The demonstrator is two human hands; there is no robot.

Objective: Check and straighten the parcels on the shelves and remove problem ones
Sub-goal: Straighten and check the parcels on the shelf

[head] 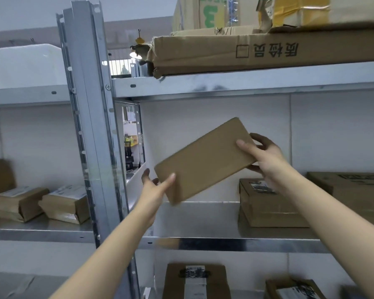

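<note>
The metal shelving (225, 87) fills everything around my hands, with its upright post (89, 126) just off my left wrist. Above my grip, on the upper shelf, lies a long flat carton (225, 55) with a torn left end and printed characters on its side. To the right of my right forearm sits a big carton (354, 190), partly out of view.

Between my hands is the plain brown parcel (205, 160). It is clear of the shelf and tilted, right end high and left end low, with a bare face toward me. Just below my right wrist a stack of parcels (266, 208) rests on the middle shelf. Beyond the post, well left of my left hand, two small parcels (67, 203) lie side by side. Under my arms, one shelf down, lies a labelled parcel (194, 281).

My left hand (153, 190) pinches the low corner, thumb in front and fingers behind. My right hand (268, 156) clasps the high end, thumb across the front and fingers curled round the edge.
</note>
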